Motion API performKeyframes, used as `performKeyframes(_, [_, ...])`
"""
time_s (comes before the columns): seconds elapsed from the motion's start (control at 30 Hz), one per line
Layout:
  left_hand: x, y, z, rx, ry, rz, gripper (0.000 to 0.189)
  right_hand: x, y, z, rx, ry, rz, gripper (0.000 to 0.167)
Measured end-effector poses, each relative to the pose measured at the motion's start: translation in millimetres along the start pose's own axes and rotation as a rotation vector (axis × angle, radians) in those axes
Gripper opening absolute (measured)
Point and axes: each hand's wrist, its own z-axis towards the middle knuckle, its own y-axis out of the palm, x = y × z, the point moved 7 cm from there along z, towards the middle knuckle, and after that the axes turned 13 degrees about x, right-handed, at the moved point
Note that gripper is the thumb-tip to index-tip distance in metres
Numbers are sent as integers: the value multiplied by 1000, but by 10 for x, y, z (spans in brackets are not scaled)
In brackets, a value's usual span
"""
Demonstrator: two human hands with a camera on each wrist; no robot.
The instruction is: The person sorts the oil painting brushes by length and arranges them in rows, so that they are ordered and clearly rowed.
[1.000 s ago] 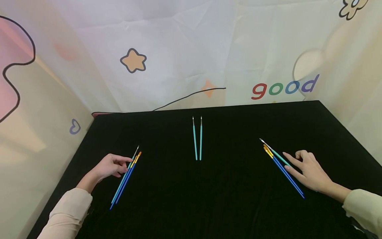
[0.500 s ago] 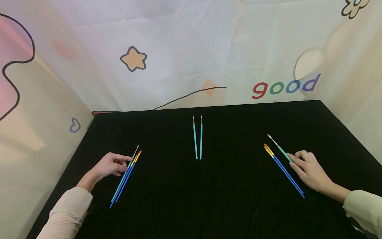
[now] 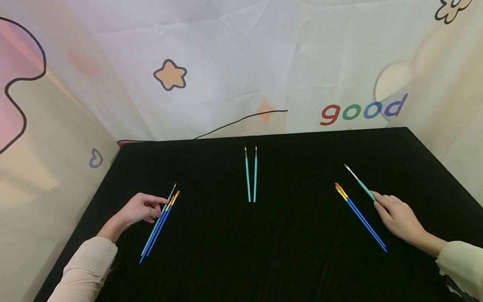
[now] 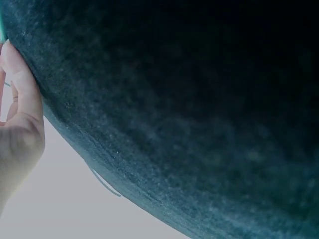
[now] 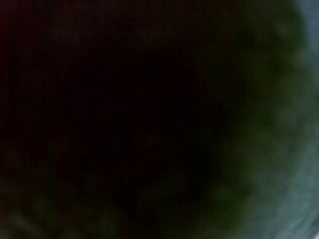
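Observation:
In the head view my left hand [image 3: 141, 209] is at the left bundle, thumb and index fingertip pinching a turquoise paintbrush [image 3: 154, 230] that lies on the cloth. Two blue paintbrushes [image 3: 157, 233] with gold ferrules lie close against it. The left wrist view catches my left hand [image 4: 22, 109] at its left edge, fingertips at a bit of turquoise handle [image 4: 2, 30]. On the right, my right hand [image 3: 400, 220] pinches another turquoise paintbrush [image 3: 365, 189], its white tip pointing away to the upper left; its rear end is hidden under the hand. The right wrist view is dark and blurred.
Two turquoise paintbrushes [image 3: 247, 180] lie side by side at the back middle of the black cloth [image 3: 241, 251]. Two blue paintbrushes [image 3: 364, 222] with gold ferrules lie left of my right hand. A printed fabric backdrop [image 3: 234, 63] stands behind and along both sides.
My right hand has closed its spread fingers on the turquoise paintbrush and drawn it to the right, away from the two blue ones. My left hand has stayed in place.

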Motion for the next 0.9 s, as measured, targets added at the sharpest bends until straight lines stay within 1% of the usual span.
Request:
performKeyframes(0.1, [-4, 4, 10, 2, 5, 8, 39, 6, -17, 25, -23, 39, 36, 32])
performKeyframes(0.27, [-6, 1, 20, 19, 9, 47, 39, 0, -26, 106, -56, 114, 114, 32])
performKeyframes(0.43, [-1, 9, 26, 27, 13, 58, 42, 37, 8, 141, -119, 204, 135, 33])
performKeyframes(0.53, [5, 16, 19, 28, 9, 54, 43, 46, 6, 160, -131, 243, 141, 34])
performKeyframes(0.67, [14, 10, 10, 45, 0, 58, 43, 38, -46, 234, -102, 321, 169, 37])
performKeyframes(0.77, [15, -1, 9, 52, -10, 46, 43, 21, -92, 307, -65, 384, 216, 38])
performKeyframes(0.9, [20, -5, 3, 38, -16, 27, 42, -31, -122, 378, -24, 424, 295, 38])
